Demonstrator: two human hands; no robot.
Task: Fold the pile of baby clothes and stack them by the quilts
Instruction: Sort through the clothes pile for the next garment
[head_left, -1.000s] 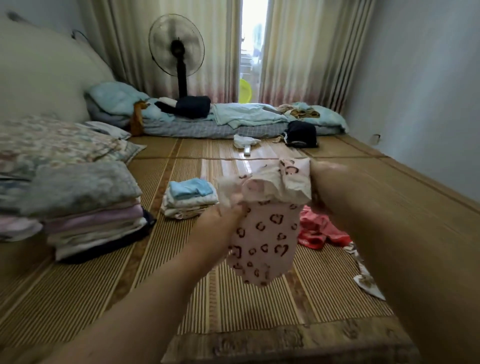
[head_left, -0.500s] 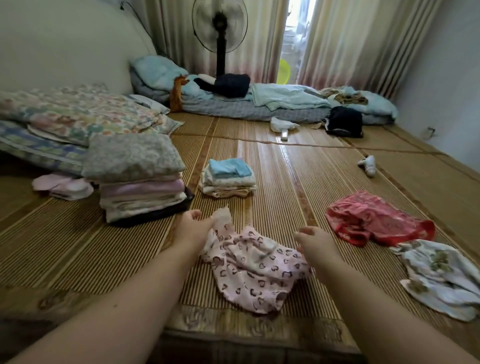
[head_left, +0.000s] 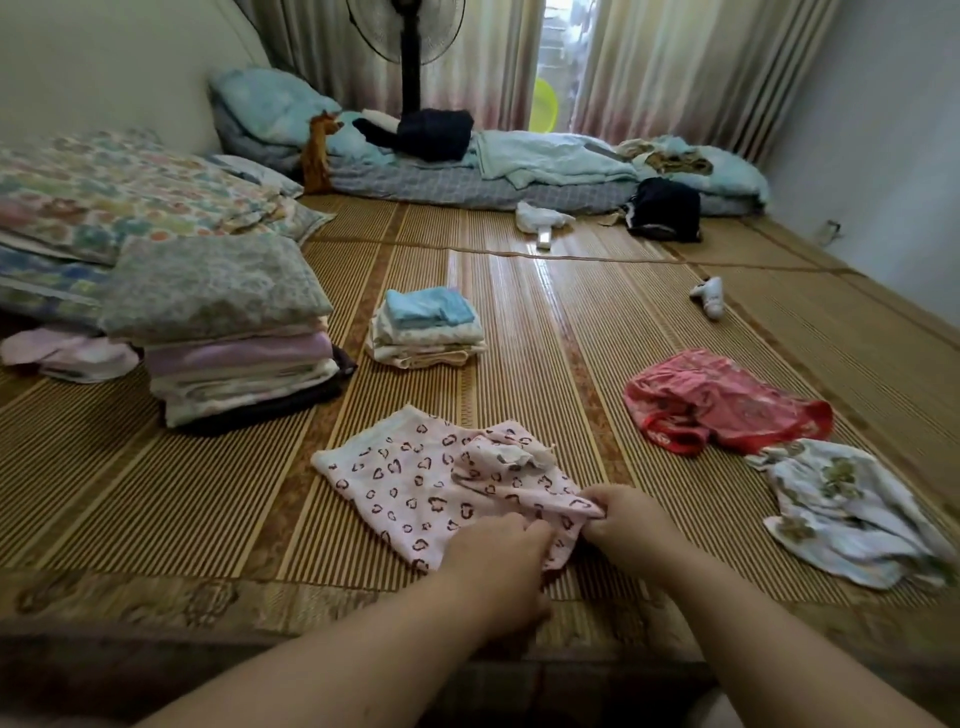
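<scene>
Right now the pink garment lies on the woven mat straight ahead of the person, at twelve o'clock. It is mostly flat on its left side and bunched into a ruffled ridge toward its right. The right hand pinches a fold of the near hem. The left hand is curled at the same edge just beside it and seems to pinch it too, though its fingertips are hidden behind the knuckles.

The step in hand looks like spreading the piece before the first fold. To do it well, draw the two hands apart along the hem so the edge goes taut, then sweep the rumpled part outward until it lies flat. The cloth is a thin, soft knit with dark heart outlines, so it will crease wherever it is left bunched. The ribbed mat may drag at it, so lifting slightly should work better than sliding.

The folded stack, small and square with a blue piece on top, sits at eleven o'clock. Beside it, the quilts lie in thick padded slabs at ten o'clock. A crumpled red garment waits at two o'clock, and a white floral garment at three.
</scene>
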